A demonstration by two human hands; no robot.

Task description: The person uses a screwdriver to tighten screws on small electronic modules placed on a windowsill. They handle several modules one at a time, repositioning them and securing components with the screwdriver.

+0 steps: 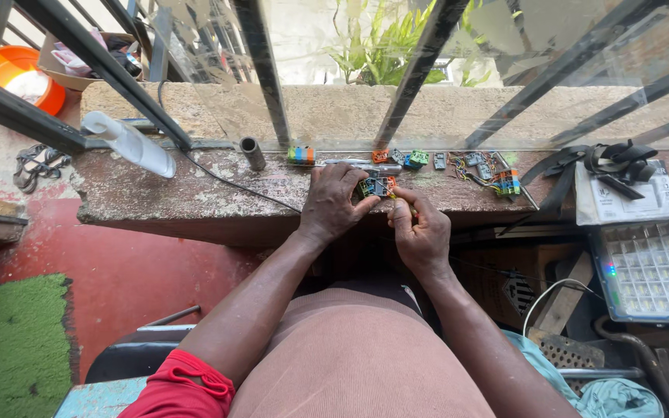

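At the far upper left of the frame an orange bowl [17,73] sat behind the window bars, and just right of it a white tube [129,144] lay slanted on the worn stone ledge [164,197], with a short grey pipe piece [252,152] further along. Near the middle, an orange-and-blue connector block [300,155] rested close to the bars. Below it the left hand [332,203] was curled, its fingertips pinching a small multicoloured connector [376,186] that sat at the centre of the frame on the ledge's front part. The right hand [422,232] was closed beside it, thumb and fingers gripping the same connector from the right. Further right lay a scatter of small connectors with coloured wires [483,170], then black straps [609,159] on a white box [621,200], and a clear compartment case [652,271] at the right edge.
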